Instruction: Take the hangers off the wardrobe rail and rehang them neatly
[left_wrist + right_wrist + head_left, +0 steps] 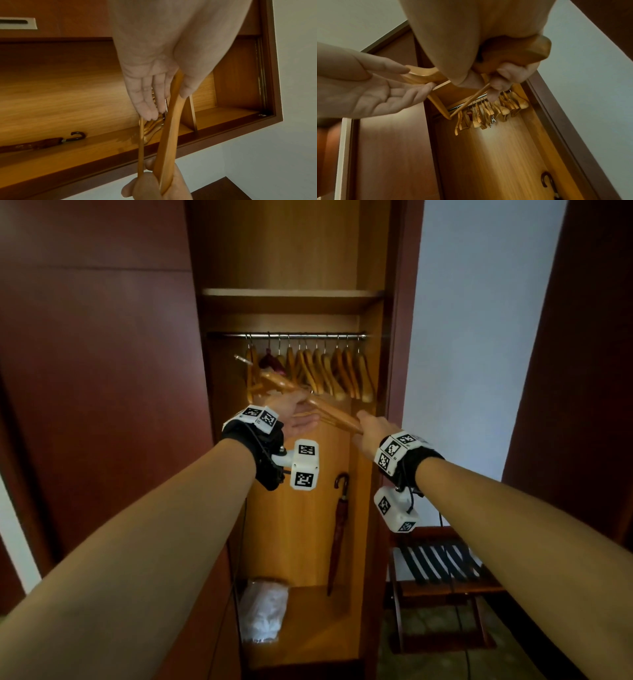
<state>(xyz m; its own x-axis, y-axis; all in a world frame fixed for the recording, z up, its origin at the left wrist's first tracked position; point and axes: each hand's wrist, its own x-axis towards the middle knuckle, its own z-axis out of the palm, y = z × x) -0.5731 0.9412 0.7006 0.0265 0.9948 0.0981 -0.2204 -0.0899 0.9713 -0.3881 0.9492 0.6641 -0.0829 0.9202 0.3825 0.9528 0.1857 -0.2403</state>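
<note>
A wooden hanger (329,412) (171,128) (513,52) lies almost level in front of the open wardrobe, below the metal rail (308,335) (467,104). My right hand (375,429) (154,185) (508,75) grips its near end, fingers curled round the arm and crossbar. My left hand (298,414) (150,94) (376,92) is palm up with straight fingers. The hanger's arm runs between its thumb and fingers. Several wooden hangers (325,371) (488,112) hang bunched on the rail, with a dark red one (270,361) near the left.
A shelf (291,294) sits just above the rail. A dark red umbrella (339,529) (34,144) leans inside the wardrobe, and a plastic bag (263,611) lies on its floor. A folding luggage rack (442,570) stands to the right, and the dark wardrobe door (102,371) to the left.
</note>
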